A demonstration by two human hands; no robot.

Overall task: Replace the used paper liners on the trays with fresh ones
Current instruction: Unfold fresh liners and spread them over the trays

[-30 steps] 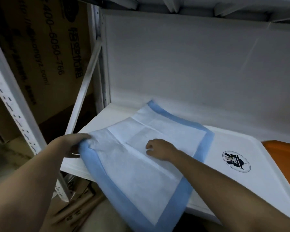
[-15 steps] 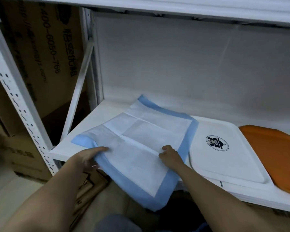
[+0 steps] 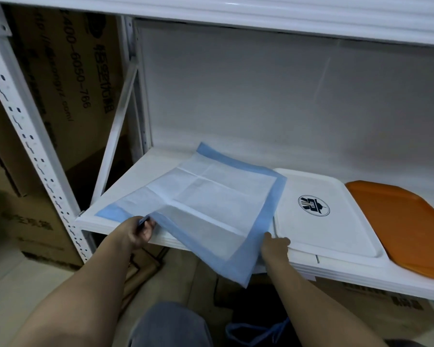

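Observation:
A white paper liner with a blue border (image 3: 211, 201) lies askew across the left part of the shelf, its near corner hanging over the front edge. My left hand (image 3: 139, 230) pinches the liner's left edge at the shelf front and lifts it slightly. At the liner's right edge my right hand (image 3: 274, 245) grips it, partly hidden behind the paper, next to the white tray's near corner. The white tray (image 3: 341, 236) bears a round dark logo and has no liner on it. An orange tray (image 3: 406, 221) lies to its right.
The white metal shelf (image 3: 135, 179) has an upright post (image 3: 33, 146) and a diagonal brace (image 3: 118, 121) on the left, and another shelf board close above. Cardboard boxes (image 3: 60, 83) stand left of the rack. A crumpled blue-edged liner (image 3: 258, 331) lies on the floor by my knee.
Both hands slid from the top of the liner to its near edges and took hold of it. The liner has come toward me, further off the white tray. The camera pulled back.

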